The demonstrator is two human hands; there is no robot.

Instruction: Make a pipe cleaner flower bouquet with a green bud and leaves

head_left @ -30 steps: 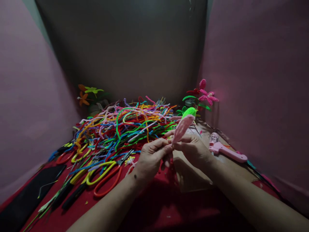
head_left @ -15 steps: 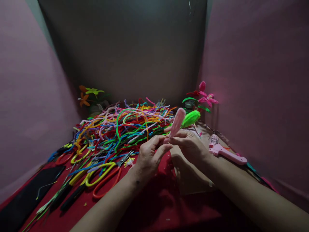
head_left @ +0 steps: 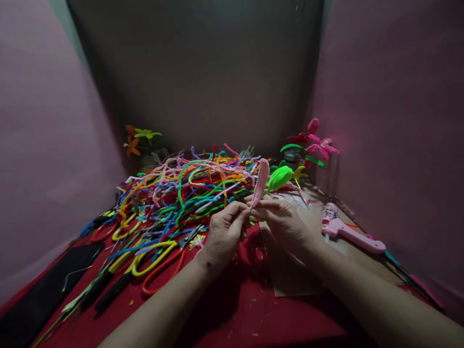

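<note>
My left hand point(head_left: 224, 232) and my right hand point(head_left: 282, 220) meet above a red cloth point(head_left: 235, 309), both pinching the lower end of a pale pink pipe-cleaner petal point(head_left: 260, 183) that stands upright between them. A bright green fuzzy petal point(head_left: 280, 177) sticks out just behind and to the right of it, near my right fingers. Behind the hands lies a large heap of pipe cleaners point(head_left: 181, 188) in many colours.
Scissors with yellow and orange handles point(head_left: 159, 261) lie left of my left hand. A pink glue gun point(head_left: 348, 232) rests on brown cardboard point(head_left: 290, 275) at the right. Pipe-cleaner flowers stand at the back left point(head_left: 139, 137) and back right point(head_left: 313, 142). Pink walls close both sides.
The pink petal has swung from leaning right to nearly upright and shifted left. The green petal now shows beside it, to the right. Both hands kept their pinch.
</note>
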